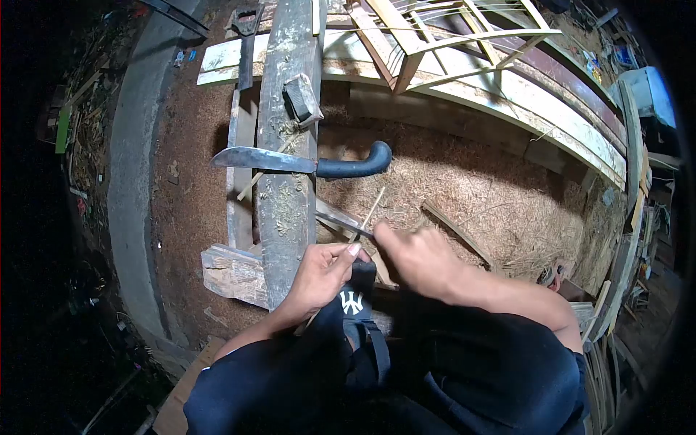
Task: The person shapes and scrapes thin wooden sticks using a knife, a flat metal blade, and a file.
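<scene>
Near the lap, my left hand (322, 275) is closed around a thin wooden strip (373, 207), pinching it between thumb and fingers. My right hand (417, 254) is closed on the handle end of a narrow dark blade (346, 223), which crosses the strip just above my left fingertips. Both hands are close together beside a grey wooden beam (284, 217). A large knife (264, 159) with a black curved handle lies across the beam. Farther up the beam sits a worn block (303, 98).
A saw (246, 47) rests at the upper left of the beam. White-faced planks (536, 105) run across the top right under a slatted wooden frame (464, 43). Shavings cover the ground (471, 181), where a loose wood piece (457, 232) lies.
</scene>
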A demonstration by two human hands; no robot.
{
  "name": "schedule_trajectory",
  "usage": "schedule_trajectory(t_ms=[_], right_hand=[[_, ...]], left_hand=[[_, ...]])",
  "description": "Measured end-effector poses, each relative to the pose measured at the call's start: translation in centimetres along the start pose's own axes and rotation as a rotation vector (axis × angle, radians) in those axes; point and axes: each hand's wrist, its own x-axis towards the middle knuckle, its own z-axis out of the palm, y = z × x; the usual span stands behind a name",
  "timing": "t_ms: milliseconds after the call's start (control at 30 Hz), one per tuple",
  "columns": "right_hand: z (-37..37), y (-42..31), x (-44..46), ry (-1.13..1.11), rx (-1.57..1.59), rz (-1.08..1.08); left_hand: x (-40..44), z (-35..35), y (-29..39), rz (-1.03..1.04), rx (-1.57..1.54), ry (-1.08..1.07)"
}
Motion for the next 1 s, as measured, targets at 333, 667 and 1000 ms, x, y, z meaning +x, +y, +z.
schedule_trajectory(t_ms=[333,667,1000], right_hand=[[-0.5,6.3,2.0,0.157,-0.056,0.366],[-3.5,5.4,0.5,0.332,1.15,0.559],[-3.5,2.7,-0.4,0.201,1.122,0.45]], left_hand=[[-0.1,-0.2,-0.1,0.055,0.025,0.013],[-0.7,-1.2,1.0,0.019,-0.063,-0.132],[-0.1,-1.2,0.2,0.077,-0.068,-0.182]])
